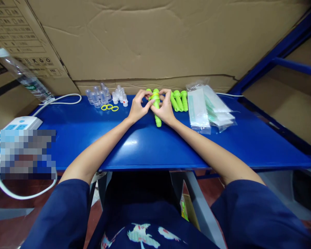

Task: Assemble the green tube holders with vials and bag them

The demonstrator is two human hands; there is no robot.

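Observation:
Both my hands meet over a bright green plastic tube (157, 114) lying on the blue table (145, 145). My left hand (138, 105) pinches its upper part, where a yellow ring sits around the tube. My right hand (165, 107) grips the same tube from the other side, fingers curled. Several more green tubes (179, 100) lie just right of my right hand. Three loose yellow rings (110, 107) lie to the left of my left hand.
Several small clear plastic caps (103, 95) stand at the back left. Sealed white packets (209, 109) are stacked at the right. A white power strip (20, 124) with its cable and a plastic bottle (26, 77) are at the far left. Cardboard boxes line the back.

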